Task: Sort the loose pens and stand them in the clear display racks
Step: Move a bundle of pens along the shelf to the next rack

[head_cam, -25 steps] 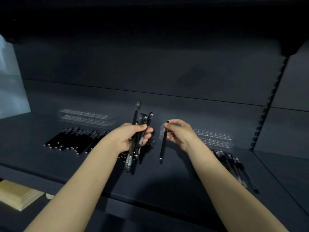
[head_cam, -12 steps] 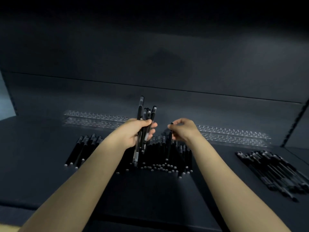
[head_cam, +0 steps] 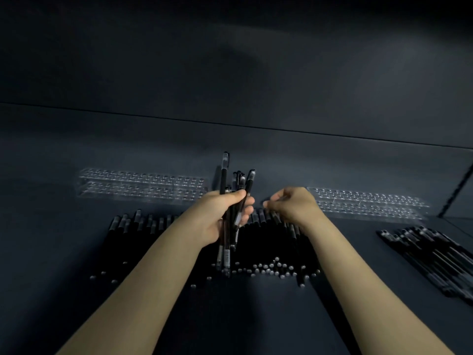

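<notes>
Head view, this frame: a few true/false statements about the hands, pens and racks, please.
1. The left hand grips a bundle of pens. True.
2. Both clear racks are full of pens. False: the left rack and right rack show no pens standing.
3. A separate pile lies at the far right. True.
4. The right hand lies flat on a rack. False: the right hand, fingers curled, is over the middle pile.

Dim light falls on a dark grey shelf [head_cam: 76, 303] backed by a matte panel [head_cam: 230, 73].
</notes>
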Demonstrator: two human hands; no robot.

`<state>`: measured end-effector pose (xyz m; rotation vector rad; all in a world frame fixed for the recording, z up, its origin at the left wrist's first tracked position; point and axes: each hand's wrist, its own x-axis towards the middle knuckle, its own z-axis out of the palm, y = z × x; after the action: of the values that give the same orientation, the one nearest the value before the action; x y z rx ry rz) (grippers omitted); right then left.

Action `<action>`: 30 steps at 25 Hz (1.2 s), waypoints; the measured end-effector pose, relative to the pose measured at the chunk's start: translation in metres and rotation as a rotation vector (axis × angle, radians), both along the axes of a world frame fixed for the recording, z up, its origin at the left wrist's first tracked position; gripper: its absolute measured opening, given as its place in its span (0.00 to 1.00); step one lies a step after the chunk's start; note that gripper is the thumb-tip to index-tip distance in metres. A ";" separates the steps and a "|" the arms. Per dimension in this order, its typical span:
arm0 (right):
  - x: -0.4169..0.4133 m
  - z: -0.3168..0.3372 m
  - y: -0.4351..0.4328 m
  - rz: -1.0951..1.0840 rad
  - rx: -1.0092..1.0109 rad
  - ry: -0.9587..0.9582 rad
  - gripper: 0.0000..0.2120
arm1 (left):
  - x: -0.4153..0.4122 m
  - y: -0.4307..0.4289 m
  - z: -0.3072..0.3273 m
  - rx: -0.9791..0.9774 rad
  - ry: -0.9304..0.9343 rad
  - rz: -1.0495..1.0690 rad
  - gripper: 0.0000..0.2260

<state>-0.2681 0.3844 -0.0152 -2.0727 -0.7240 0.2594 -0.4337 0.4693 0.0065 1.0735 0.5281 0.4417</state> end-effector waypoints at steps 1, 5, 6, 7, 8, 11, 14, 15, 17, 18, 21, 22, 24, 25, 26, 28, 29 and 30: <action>0.001 0.002 -0.005 -0.002 -0.014 -0.024 0.11 | 0.000 0.000 -0.001 0.001 0.004 0.002 0.10; -0.002 0.002 -0.018 0.064 0.040 0.172 0.10 | -0.001 -0.001 0.000 0.007 0.017 -0.009 0.12; -0.004 0.000 -0.018 0.061 0.040 0.199 0.10 | -0.001 -0.002 0.000 0.011 0.023 -0.017 0.12; -0.005 -0.001 -0.017 0.050 0.041 0.215 0.09 | -0.001 -0.003 -0.001 0.015 0.026 -0.024 0.12; -0.005 -0.001 -0.016 0.038 0.048 0.227 0.08 | -0.001 -0.004 0.000 0.017 0.027 -0.027 0.12; -0.008 -0.002 -0.016 0.021 0.066 0.278 0.07 | -0.002 -0.005 -0.001 0.010 0.027 -0.040 0.12; -0.014 0.001 -0.017 0.051 0.100 0.236 0.07 | -0.003 -0.005 0.000 0.014 0.036 -0.057 0.12; -0.017 0.004 -0.017 0.073 0.163 0.241 0.08 | -0.003 -0.005 0.000 0.016 0.036 -0.059 0.11; -0.021 0.011 -0.016 0.131 0.319 0.356 0.11 | -0.003 -0.007 -0.001 0.012 0.033 -0.061 0.10; -0.023 0.013 -0.016 0.169 0.371 0.418 0.11 | -0.002 -0.008 -0.001 0.013 0.034 -0.067 0.09; -0.028 0.014 -0.015 0.261 0.422 0.491 0.06 | 0.000 -0.010 -0.004 0.027 0.040 -0.085 0.06; -0.028 0.013 -0.014 0.272 0.435 0.505 0.05 | 0.000 -0.011 -0.004 0.038 0.045 -0.091 0.05; -0.029 0.012 -0.013 0.281 0.460 0.549 0.03 | 0.001 -0.013 -0.005 0.063 0.049 -0.098 0.06; -0.029 0.013 -0.013 0.278 0.474 0.580 0.03 | 0.001 -0.014 -0.006 0.074 0.046 -0.096 0.06; -0.028 0.015 -0.014 0.261 0.497 0.616 0.04 | 0.001 -0.015 -0.006 0.087 0.040 -0.087 0.06; -0.023 0.023 -0.019 0.191 0.575 0.685 0.05 | 0.004 -0.017 -0.006 0.134 0.025 -0.058 0.06; -0.019 0.028 -0.025 0.158 0.621 0.703 0.05 | 0.005 -0.019 -0.005 0.153 0.013 -0.050 0.06; -0.013 0.033 -0.033 0.135 0.651 0.701 0.05 | 0.007 -0.023 -0.003 0.155 0.001 -0.051 0.07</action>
<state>-0.2816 0.3514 0.0173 -1.1949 -0.4266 0.6827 -0.4263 0.4464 0.0033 1.2331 0.4723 0.4422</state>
